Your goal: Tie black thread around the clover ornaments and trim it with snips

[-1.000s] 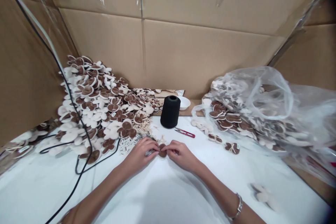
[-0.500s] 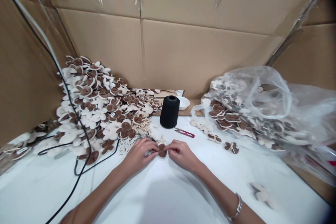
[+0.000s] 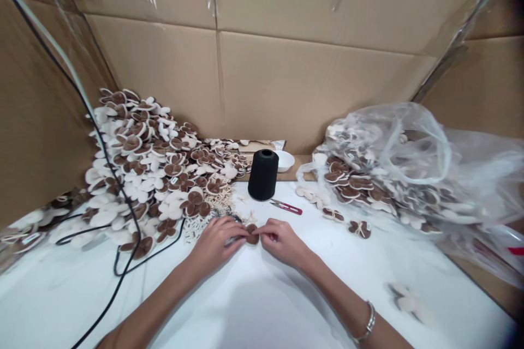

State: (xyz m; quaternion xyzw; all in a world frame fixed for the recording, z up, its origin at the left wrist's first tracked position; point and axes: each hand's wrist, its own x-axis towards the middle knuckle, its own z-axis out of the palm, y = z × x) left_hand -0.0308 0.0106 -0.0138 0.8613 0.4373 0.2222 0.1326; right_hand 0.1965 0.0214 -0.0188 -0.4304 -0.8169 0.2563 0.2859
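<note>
Between my two hands, a small brown petal-shaped piece (image 3: 252, 235) rests on the white table, with a bit of pale cord at its top. My left hand (image 3: 223, 239) pinches its left side with thumb and forefinger. From the right, my right hand (image 3: 280, 240) holds its upper edge with thumb and fingertips pressed together. Just beyond are a black thread cone (image 3: 263, 175) and red-handled snips (image 3: 287, 207). Pale cord pieces (image 3: 219, 199) lie beside my left hand.
A large heap of brown and white flower pieces (image 3: 151, 158) fills the left. On the right are a clear plastic bag (image 3: 417, 158) of similar pieces and a few loose ones (image 3: 359, 229). A white bowl (image 3: 286, 161) stands behind the cone. Black cable (image 3: 137, 218) crosses the left side.
My right hand's fingertips have shifted slightly left over the brown piece. The whole view has moved a little; otherwise things stay as they were.
</note>
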